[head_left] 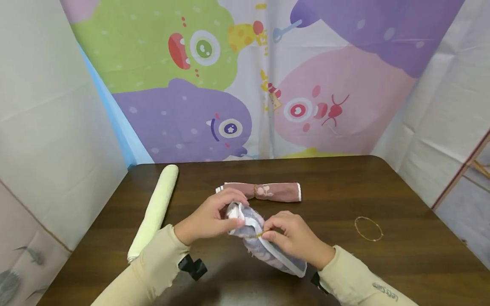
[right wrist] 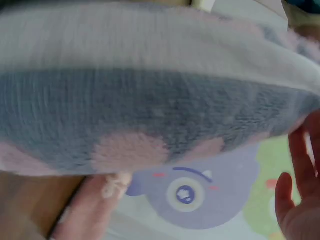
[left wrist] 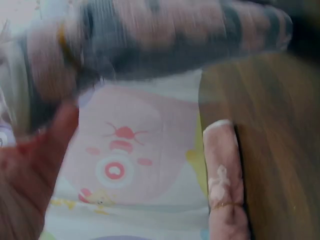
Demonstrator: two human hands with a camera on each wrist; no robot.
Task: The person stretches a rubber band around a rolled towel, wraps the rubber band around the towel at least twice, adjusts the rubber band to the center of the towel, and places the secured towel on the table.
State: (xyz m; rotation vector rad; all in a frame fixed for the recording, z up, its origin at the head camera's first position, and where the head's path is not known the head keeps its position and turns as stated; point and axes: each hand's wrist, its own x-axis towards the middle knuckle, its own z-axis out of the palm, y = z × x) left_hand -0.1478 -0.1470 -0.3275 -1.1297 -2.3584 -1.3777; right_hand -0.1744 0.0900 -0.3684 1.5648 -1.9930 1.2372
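Observation:
A rolled grey and pink towel (head_left: 264, 253) with a pale edge is held above the table, tilted down to the right. My left hand (head_left: 214, 214) grips its upper left end, thumb in front. Near the middle of the roll, my right hand (head_left: 292, 236) pinches a yellow rubber band (head_left: 261, 233) between thumb and fingers. The left wrist view shows the band round the towel, though blurred. Behind the hands lies a rolled dusty-pink towel (head_left: 281, 192) with a band round its middle. In the right wrist view, the grey towel (right wrist: 190, 107) fills the upper part.
A pale yellow rolled towel (head_left: 155, 208) lies along the left side of the dark wooden table (head_left: 329, 182). On the right lies a loose rubber band (head_left: 368, 240). A cartoon-printed cloth (head_left: 183, 110) hangs behind the table's far edge.

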